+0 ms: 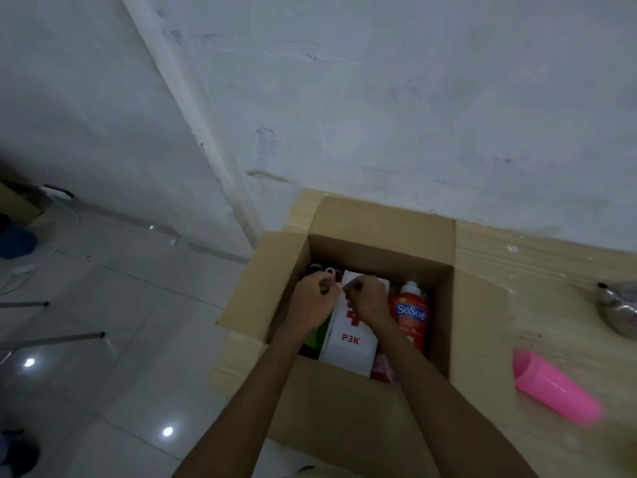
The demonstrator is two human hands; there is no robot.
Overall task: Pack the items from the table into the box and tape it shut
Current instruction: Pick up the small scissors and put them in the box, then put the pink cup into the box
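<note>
- The cardboard box (348,412) stands open on the wooden table (551,267), all flaps spread outward.
- Inside, a white first-aid case (349,343) marked P3K lies in the middle. A red SoSoft bottle (410,315) sits at its 3 o'clock and a green item (315,334) at its 9 o'clock.
- The right hand (367,300) is curled over the case's far end, at 12 o'clock, and grips it.
- The left hand (315,298) has curled fingers at the case's 11 o'clock corner; I cannot tell whether it pinches the case or something beside it.
- The case looks rigid and light, so its ends are good holds. The bottle is probably heavier and slick.
- Left to pack at the box's 3 o'clock are a pink cup (555,391) on its side, likely light and prone to roll, and a metal vessel (620,312) at the frame's edge.
</note>
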